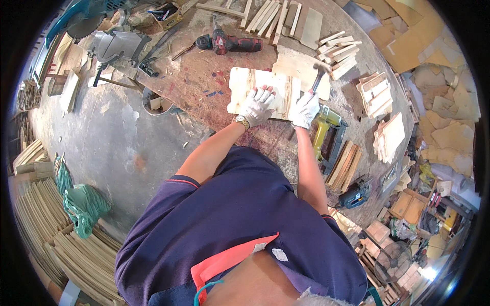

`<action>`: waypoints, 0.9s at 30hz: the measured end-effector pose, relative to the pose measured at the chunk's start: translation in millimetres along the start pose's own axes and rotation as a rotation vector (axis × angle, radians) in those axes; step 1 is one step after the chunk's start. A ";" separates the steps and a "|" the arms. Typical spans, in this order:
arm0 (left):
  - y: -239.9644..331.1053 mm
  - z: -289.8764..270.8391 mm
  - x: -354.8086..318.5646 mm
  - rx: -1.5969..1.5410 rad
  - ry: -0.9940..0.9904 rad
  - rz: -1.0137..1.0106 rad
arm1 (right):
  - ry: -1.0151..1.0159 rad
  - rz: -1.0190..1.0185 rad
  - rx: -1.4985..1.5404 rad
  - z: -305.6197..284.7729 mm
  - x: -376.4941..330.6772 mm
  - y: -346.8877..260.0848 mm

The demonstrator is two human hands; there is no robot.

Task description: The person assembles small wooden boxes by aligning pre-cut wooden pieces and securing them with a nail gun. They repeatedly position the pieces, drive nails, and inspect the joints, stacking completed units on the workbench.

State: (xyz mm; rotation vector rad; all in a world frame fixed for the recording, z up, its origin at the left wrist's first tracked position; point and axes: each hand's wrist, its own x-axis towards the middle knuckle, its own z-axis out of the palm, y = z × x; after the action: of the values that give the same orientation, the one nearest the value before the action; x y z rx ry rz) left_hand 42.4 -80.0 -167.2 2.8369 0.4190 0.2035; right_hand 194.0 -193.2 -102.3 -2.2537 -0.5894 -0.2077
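Observation:
A pale wooden board with wavy edges and joined strips lies on the stained worktable in front of me. My left hand, in a white glove with bare fingertips, rests on the board with its fingers spread. My right hand, gloved too, is wrapped round the handle of a hammer at the board's right end. The hammer's head points away from me, above another flat wooden board behind the first. Beside my right hand lies a yellow-green nail gun.
A red-and-black drill lies behind the board. Wood strips, a blue jigsaw and stacked wood pieces sit to the right. At far left stand a mitre saw and a bucket holding offcuts.

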 end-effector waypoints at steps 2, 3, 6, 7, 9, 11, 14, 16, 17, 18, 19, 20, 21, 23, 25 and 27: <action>-1.0 -3.1 -0.3 -0.019 -0.033 0.015 | -0.311 0.093 -0.148 17.1 2.7 27.8; 0.1 -4.3 0.5 -0.094 0.040 0.004 | -0.507 0.177 -0.116 19.7 7.0 40.3; 1.8 -6.7 -0.7 -0.122 0.065 0.004 | -0.492 0.075 -0.083 22.8 7.5 54.5; 5.1 -6.2 -4.3 -0.128 0.071 0.011 | -0.313 -0.001 -0.094 19.3 0.5 53.1; 4.8 -6.5 -5.1 -0.107 0.168 0.013 | -0.191 0.072 0.015 18.2 -8.0 41.1; 4.7 -6.9 -5.7 -0.055 0.034 0.030 | -0.415 0.040 -0.313 13.2 -20.6 30.1; 1.2 -8.2 -2.4 -0.075 0.069 0.041 | -0.427 -0.009 -0.359 13.8 -21.9 21.1; -0.8 -8.7 -0.2 -0.121 0.062 0.033 | -0.289 0.016 -0.264 15.2 -20.0 20.3; -0.7 -8.8 -0.6 -0.104 0.075 0.032 | -0.311 0.113 -0.263 17.2 -19.1 19.2; -1.2 -9.0 -0.1 -0.087 0.084 0.035 | -0.346 0.076 -0.249 19.0 -18.3 17.5; -0.3 -8.8 -1.4 -0.067 0.061 0.031 | -0.404 0.048 -0.238 20.6 -17.2 15.4; -0.5 -8.6 -2.1 -0.093 0.101 0.040 | -0.500 0.082 -0.260 23.6 -19.2 11.3; -0.8 -8.3 -2.0 -0.113 0.119 0.042 | -0.483 0.079 -0.246 25.8 -15.7 7.7; -2.4 -7.0 -2.6 -0.150 0.158 0.044 | -0.354 0.109 -0.036 32.1 -18.0 -1.7; -5.1 -6.2 -3.2 -0.196 0.151 0.056 | -0.226 0.171 0.142 37.0 -21.0 -8.3; -9.0 -6.4 -3.2 -0.213 0.139 0.042 | -0.462 0.102 -0.124 39.9 -20.5 -9.7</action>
State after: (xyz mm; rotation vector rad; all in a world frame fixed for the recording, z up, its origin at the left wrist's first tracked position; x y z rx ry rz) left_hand 35.9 -71.1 -163.9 2.6323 0.3435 0.4295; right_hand 169.9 -165.5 -129.8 -2.4583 -0.7114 0.3469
